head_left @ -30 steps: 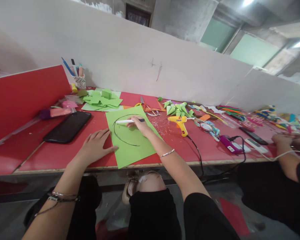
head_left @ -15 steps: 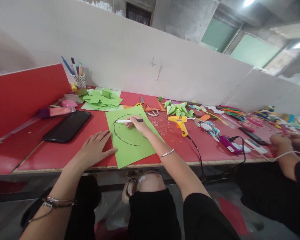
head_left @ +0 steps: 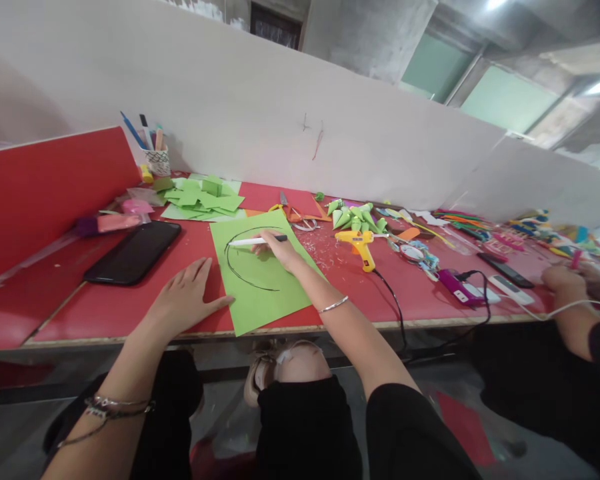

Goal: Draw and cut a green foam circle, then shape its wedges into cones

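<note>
A green paper sheet (head_left: 260, 293) lies on the red table (head_left: 130, 313) in front of me, with a black curved line drawn on it. My right hand (head_left: 279, 249) is closed round a white pen (head_left: 253, 241) whose dark tip touches the sheet near its far edge. My left hand (head_left: 187, 300) lies flat with fingers spread, pressing the sheet's left edge against the table.
A black phone (head_left: 134, 252) lies to the left. Green paper scraps (head_left: 200, 197), a pen cup (head_left: 158, 160), scissors (head_left: 293, 212), green paper cones (head_left: 355, 217) and a yellow glue gun (head_left: 361, 245) sit behind. Another person's hand (head_left: 563, 280) works at the right among craft clutter.
The pen has shifted slightly along the top of the drawn curve. My left hand has stayed on the sheet's edge. The other person's hand moved a little.
</note>
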`<move>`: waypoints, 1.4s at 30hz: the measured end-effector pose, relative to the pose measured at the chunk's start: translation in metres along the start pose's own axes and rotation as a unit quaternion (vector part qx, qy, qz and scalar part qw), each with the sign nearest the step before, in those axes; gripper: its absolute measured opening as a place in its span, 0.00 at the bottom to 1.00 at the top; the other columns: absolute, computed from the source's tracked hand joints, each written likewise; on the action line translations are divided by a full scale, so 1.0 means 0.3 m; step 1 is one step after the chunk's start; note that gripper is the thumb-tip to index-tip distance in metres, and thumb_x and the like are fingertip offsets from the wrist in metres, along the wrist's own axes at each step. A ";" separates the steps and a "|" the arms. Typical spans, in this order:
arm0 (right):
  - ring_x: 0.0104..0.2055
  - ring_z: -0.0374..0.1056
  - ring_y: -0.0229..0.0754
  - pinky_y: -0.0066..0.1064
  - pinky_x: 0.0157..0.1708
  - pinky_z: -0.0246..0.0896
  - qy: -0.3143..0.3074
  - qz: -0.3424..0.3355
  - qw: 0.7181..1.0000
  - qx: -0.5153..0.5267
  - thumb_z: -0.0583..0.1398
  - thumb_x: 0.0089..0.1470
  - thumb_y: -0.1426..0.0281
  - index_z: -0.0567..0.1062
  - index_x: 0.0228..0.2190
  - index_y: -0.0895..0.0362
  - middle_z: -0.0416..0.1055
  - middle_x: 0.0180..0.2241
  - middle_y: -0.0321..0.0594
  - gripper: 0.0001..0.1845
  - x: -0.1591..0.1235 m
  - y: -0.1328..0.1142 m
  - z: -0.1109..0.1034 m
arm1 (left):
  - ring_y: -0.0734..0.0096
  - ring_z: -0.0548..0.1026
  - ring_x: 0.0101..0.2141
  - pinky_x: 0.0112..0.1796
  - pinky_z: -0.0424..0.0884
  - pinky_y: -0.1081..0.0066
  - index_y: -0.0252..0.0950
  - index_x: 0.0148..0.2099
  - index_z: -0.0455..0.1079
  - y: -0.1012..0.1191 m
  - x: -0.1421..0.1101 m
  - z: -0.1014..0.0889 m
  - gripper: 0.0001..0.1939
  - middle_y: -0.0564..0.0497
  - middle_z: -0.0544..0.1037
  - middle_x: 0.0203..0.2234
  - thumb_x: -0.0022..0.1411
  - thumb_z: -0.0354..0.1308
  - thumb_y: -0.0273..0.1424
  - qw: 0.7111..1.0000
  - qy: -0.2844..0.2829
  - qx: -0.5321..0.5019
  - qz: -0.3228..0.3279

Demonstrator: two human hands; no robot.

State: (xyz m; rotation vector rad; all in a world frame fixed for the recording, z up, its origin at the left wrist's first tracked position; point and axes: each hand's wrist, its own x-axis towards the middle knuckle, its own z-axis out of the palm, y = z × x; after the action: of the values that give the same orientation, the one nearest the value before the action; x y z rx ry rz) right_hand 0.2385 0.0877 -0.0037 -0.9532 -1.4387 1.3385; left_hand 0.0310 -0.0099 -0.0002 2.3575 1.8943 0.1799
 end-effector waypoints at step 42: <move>0.19 0.66 0.32 0.25 0.25 0.63 -0.058 0.034 0.998 -0.016 0.52 0.52 0.58 0.75 0.24 0.62 0.70 0.17 0.38 0.21 -0.013 -0.018 -0.011 | 0.47 0.54 0.56 0.51 0.53 0.54 0.29 0.62 0.45 -0.003 0.002 -0.003 0.45 0.38 0.55 0.58 0.51 0.42 0.55 1.000 0.005 -0.002 0.017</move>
State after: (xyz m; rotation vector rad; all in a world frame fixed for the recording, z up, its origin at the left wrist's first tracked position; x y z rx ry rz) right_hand 0.2429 0.0844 0.0011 -0.9663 -1.5298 1.4451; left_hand 0.0300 -0.0089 0.0004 2.3911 1.8582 0.1977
